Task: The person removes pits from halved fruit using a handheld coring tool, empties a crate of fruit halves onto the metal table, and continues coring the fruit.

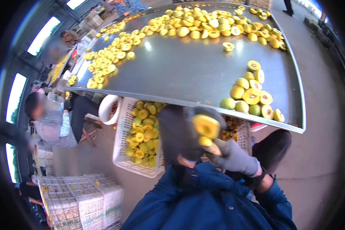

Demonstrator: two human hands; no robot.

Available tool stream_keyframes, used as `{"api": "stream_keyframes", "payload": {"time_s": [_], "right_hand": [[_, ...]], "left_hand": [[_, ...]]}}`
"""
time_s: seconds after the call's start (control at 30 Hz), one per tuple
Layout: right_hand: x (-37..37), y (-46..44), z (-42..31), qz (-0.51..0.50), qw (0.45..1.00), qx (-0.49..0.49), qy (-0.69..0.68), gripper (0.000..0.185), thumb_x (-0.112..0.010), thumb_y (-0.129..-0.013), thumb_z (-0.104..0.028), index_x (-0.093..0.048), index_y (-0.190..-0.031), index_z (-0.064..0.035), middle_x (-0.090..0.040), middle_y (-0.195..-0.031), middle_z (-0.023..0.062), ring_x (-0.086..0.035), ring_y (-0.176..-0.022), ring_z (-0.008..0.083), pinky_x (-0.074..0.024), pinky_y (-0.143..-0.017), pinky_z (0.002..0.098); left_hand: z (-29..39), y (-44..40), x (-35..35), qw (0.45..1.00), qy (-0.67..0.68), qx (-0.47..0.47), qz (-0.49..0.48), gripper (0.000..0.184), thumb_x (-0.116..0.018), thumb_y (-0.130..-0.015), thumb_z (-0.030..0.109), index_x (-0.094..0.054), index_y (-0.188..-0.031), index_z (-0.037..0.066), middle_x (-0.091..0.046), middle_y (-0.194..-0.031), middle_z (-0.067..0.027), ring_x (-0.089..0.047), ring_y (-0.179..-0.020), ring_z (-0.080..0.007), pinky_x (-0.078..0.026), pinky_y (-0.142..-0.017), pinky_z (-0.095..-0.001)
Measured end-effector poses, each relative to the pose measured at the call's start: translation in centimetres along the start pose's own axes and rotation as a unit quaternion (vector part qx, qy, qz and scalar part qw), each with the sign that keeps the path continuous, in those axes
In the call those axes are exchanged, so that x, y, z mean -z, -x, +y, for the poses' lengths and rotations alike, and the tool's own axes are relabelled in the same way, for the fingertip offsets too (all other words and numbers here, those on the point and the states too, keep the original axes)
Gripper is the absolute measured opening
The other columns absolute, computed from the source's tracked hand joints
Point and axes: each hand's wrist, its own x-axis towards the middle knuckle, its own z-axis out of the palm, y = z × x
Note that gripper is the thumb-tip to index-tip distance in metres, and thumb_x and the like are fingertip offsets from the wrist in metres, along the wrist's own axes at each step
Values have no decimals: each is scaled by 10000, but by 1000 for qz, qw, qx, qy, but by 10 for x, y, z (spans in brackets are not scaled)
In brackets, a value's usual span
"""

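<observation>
My left hand (191, 143), in a dark glove and blurred by motion, holds a halved yellow fruit (206, 125) with its hollow cut face showing, above my lap. Just right of it my right hand (239, 159), in a grey glove, is closed around a tool with a light wooden-looking handle (212, 148); the tool's working end is hidden. Beyond my hands, a small group of fruit halves (251, 96) rests on the metal table (172, 73) at its near right corner. A white crate (120, 151) full of fruit halves stands left of my knees.
Piles of fruit halves (195, 23) lie along the table's far and left sides. A white bucket (110, 110) stands beside the crate. Stacked crates (82, 201) are at lower left. A person (53, 122) sits at the left. Another crate (243, 132) is partly hidden behind my hands.
</observation>
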Motion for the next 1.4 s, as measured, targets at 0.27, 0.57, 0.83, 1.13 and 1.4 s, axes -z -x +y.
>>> {"api": "stream_keyframes", "payload": {"time_s": [0.27, 0.57, 0.83, 1.13, 1.4], "right_hand": [[-5, 37, 142, 35, 905, -207, 369, 215, -586, -869, -307, -576, -934, -102, -638, -674, 189, -634, -644, 409, -493, -566, 523], [-22, 61, 150, 2, 916, -252, 311, 269, -587, -862, -296, -556, -928, -37, -635, -750, 258, -635, -730, 436, -491, -636, 524], [-32, 63, 160, -75, 887, -308, 336, 294, -574, -856, -283, -572, -1037, -52, -641, -855, 249, -629, -800, 451, -492, -678, 537], [-41, 65, 172, -125, 871, -325, 348, 306, -593, -850, -282, -570, -1087, -91, -637, -899, 221, -638, -792, 431, -496, -681, 529], [-43, 65, 163, -57, 900, -315, 296, 257, -608, -846, -243, -608, -1011, -47, -650, -870, 228, -643, -816, 430, -493, -705, 521]], "left_hand": [[13, 11, 41, 982, -123, 31, 141, 536, -583, -963, 308, -439, -1341, -43, -606, -1180, -151, -595, -1021, -229, -465, -924, -314], [-47, 93, 183, 826, 374, 65, 417, 417, -607, -944, 263, -523, -1243, -14, -603, -1225, -156, -590, -1096, -261, -522, -947, -397], [-137, 215, 377, 762, 253, 66, 593, 442, -561, -944, 366, -495, -1271, 76, -554, -1255, -108, -568, -1114, -309, -524, -940, -478], [-144, 229, 423, 715, -69, 308, 624, 449, -455, -896, 160, -424, -1344, 149, -605, -855, -138, -579, -573, -283, -499, -455, -416], [-112, 187, 344, 783, -85, 197, 584, 328, -491, -980, 316, -536, -1240, 121, -622, -762, -43, -507, -480, -118, -426, -409, -266]]}}
